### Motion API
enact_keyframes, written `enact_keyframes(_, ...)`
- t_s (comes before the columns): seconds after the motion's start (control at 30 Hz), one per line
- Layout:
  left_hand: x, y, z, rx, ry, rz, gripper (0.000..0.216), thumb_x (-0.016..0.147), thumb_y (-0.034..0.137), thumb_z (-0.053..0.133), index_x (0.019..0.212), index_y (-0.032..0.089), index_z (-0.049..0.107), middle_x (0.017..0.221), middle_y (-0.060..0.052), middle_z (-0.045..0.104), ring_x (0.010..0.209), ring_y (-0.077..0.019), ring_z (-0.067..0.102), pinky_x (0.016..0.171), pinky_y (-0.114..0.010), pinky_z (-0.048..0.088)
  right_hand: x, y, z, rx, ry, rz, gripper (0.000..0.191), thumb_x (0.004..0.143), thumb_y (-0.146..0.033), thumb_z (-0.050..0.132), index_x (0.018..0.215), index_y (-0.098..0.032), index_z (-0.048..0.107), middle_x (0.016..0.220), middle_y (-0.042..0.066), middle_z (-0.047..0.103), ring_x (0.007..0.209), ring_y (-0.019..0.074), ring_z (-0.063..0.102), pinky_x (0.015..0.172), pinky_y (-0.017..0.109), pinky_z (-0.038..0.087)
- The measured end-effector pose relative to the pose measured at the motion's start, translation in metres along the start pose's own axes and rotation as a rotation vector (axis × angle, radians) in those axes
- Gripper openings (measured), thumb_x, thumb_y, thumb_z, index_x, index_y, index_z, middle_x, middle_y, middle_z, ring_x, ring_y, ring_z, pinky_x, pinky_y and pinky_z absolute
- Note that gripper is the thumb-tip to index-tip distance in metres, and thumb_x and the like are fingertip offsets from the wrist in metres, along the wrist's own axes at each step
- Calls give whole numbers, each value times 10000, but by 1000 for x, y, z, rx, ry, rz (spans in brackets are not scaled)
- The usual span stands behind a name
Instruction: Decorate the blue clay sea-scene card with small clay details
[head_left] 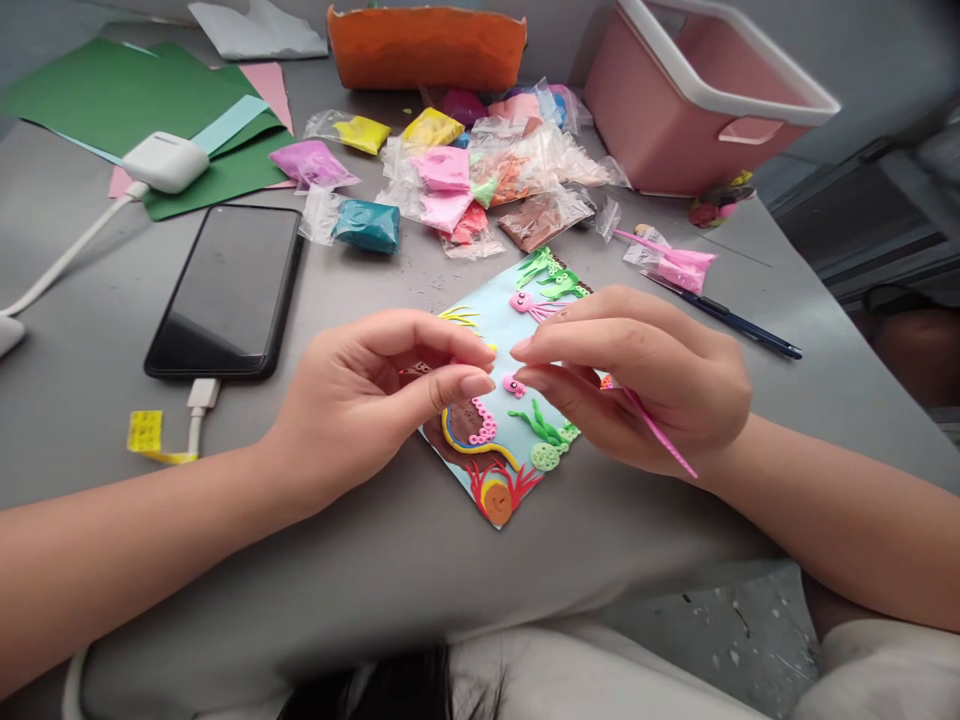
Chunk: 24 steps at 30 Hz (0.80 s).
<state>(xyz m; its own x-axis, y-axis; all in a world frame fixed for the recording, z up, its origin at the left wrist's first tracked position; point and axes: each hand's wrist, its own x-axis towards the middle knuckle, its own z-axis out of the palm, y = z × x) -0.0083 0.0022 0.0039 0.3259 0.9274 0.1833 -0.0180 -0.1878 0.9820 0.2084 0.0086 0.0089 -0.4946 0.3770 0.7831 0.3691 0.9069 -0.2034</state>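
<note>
A light blue card (pixel 496 312) with small clay sea shapes lies on the grey table (pixel 90 330) in front of me. My left hand (pixel 375 390) hovers over its left side, thumb and fingers pinched together near a tiny pink clay piece (pixel 514 385). My right hand (pixel 637 375) is over the card's right side, fingers closed around a thin pink modelling stick (pixel 660 432); its fingertips nearly meet the left hand's.
Several bags of coloured clay (pixel 450 180) lie behind the card. A black phone (pixel 229 290) on a charging cable rests at left, near a white charger (pixel 165 160) and green paper (pixel 112 95). A pink bin (pixel 690 100), an orange box (pixel 427 45) and a dark pen (pixel 731 320) stand farther back.
</note>
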Motion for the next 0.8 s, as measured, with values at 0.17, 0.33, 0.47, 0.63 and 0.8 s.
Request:
enact_keyframes(0.17,-1,-2,3,-48,6,67,12,907,213,775,903,220,766,827,11,782,609,-104,727,564,-194,656,-4,-1,4,-31,56,-22,56,951,-178,716,987,-217,695,777,6,701,627,89,654,599,193,590)
enact_keyframes(0.33,-1,-2,3,-124,-40,32,122,835,159,830,899,223,749,841,24,799,645,-117,753,543,-179,659,-2,-2,-6,-57,-46,-56,185,881,-116,782,1003,-247,735,904,-7,753,674,84,694,646,184,633)
enact_keyframes(0.47,0,0,2,-172,-76,-64,200,787,232,897,902,204,736,840,9,821,724,-170,804,559,-194,681,-1,-6,-7,-29,-70,-63,215,875,-54,768,1051,-176,748,936,26,759,741,87,716,729,183,653)
enact_keyframes(0.63,1,0,3,-268,-89,-51,249,742,150,921,852,211,706,755,64,798,706,-139,809,611,-146,674,-2,-9,-3,-71,-111,-54,154,974,-99,655,1037,-199,754,959,21,750,736,78,697,729,191,647)
enact_keyframes(0.8,0,2,2,-260,-47,-93,266,754,131,903,889,213,690,765,59,810,689,-153,808,578,-170,668,-3,-7,-1,-166,76,-93,575,1118,-468,272,928,-199,743,871,64,682,809,148,709,758,309,654)
